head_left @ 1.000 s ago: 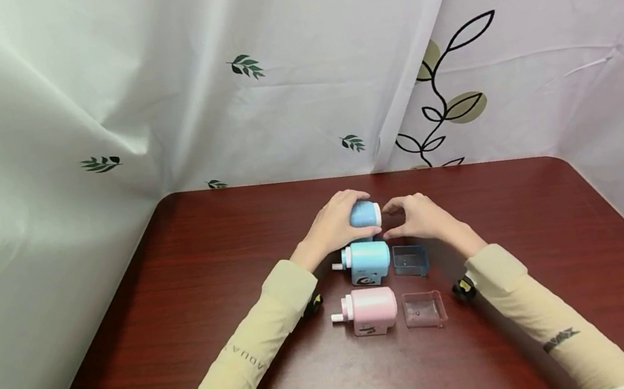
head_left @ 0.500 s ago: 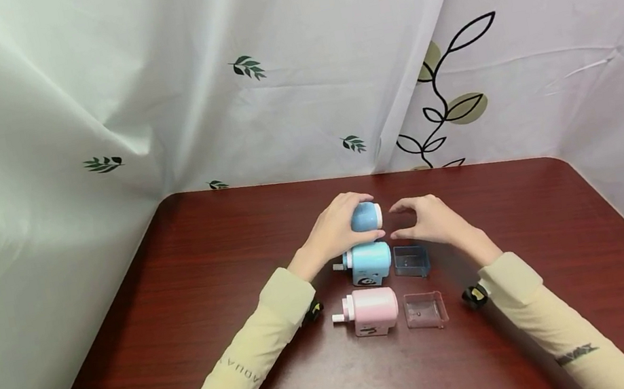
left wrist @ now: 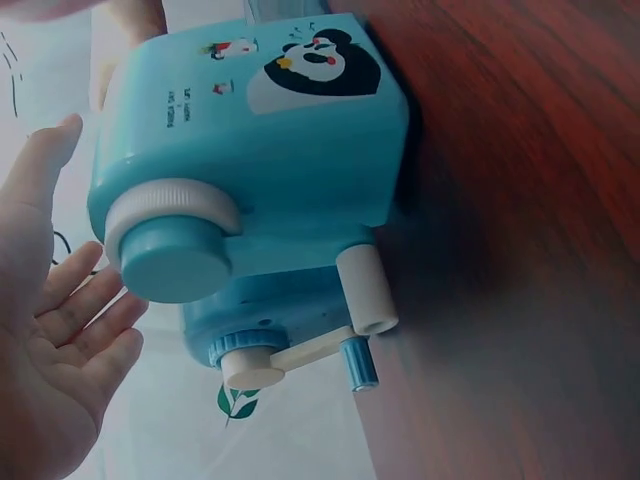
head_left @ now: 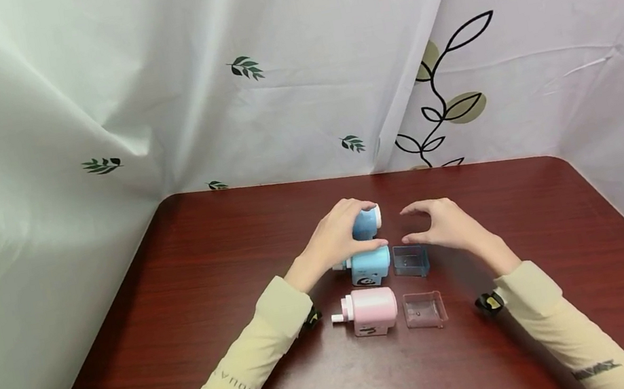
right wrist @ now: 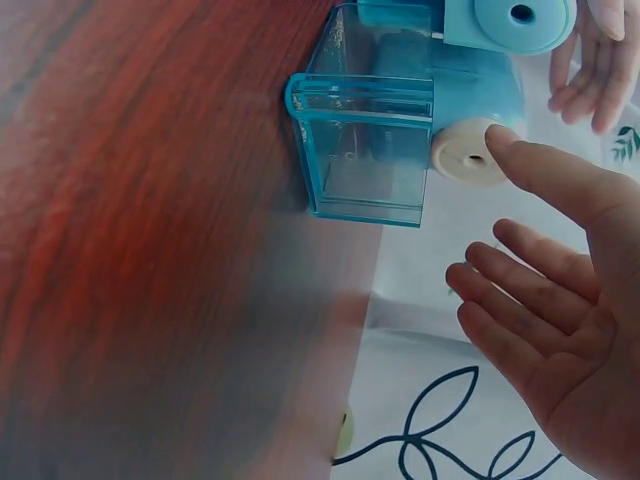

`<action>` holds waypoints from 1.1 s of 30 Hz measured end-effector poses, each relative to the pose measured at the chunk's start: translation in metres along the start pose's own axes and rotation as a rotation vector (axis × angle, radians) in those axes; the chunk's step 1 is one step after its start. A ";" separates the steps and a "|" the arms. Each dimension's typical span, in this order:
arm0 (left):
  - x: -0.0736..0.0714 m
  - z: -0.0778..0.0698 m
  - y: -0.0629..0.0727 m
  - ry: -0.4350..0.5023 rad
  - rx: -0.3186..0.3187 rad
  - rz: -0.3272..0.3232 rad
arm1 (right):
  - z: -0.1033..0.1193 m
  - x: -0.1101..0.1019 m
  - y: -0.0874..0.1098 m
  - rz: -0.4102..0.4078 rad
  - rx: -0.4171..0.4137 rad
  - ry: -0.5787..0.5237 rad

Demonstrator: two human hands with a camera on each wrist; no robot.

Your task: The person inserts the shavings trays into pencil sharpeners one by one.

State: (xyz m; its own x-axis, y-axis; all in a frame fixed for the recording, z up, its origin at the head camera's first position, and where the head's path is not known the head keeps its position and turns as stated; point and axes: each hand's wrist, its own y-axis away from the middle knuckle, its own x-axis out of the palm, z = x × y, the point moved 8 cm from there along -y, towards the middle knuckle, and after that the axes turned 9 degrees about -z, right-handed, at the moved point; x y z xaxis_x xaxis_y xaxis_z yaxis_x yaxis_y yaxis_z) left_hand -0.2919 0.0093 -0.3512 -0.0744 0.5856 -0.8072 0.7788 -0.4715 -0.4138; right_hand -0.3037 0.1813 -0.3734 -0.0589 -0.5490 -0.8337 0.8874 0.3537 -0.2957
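A blue pencil sharpener lies farthest back in the head view. My left hand spreads around its left side, thumb and fingers apart; the left wrist view shows a gap to it. Just nearer stands a light blue pencil sharpener with a panda print, its white crank grip pointing left. My right hand hovers right of the blue sharpener, fingers loosely curved around nothing. Below that hand sits a see-through blue shavings drawer, apart from the light blue sharpener.
Nearest the person is a pink pencil sharpener, with a see-through pink drawer to its right. All stand on a dark red wooden table. A white curtain closes off the back and sides.
My right hand has drawn back to the right and toward the person, away from the blue sharpener. The left hand has shifted slightly nearer and loosened. The sharpeners and drawers stay in place.
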 end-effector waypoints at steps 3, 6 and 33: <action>0.002 -0.001 0.002 0.006 -0.001 0.011 | 0.000 -0.002 0.003 -0.009 -0.008 -0.002; 0.003 -0.001 0.005 0.015 -0.007 0.023 | -0.001 -0.004 0.006 -0.022 -0.013 -0.001; 0.016 -0.003 0.027 0.054 0.029 0.118 | -0.003 0.004 0.029 0.033 -0.019 0.006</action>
State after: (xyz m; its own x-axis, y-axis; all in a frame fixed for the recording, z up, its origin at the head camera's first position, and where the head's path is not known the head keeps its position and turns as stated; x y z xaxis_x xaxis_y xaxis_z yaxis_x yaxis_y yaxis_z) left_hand -0.2698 0.0081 -0.3742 0.0512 0.5588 -0.8277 0.7618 -0.5578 -0.3294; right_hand -0.2795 0.1915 -0.3870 -0.0323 -0.5324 -0.8459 0.8802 0.3858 -0.2765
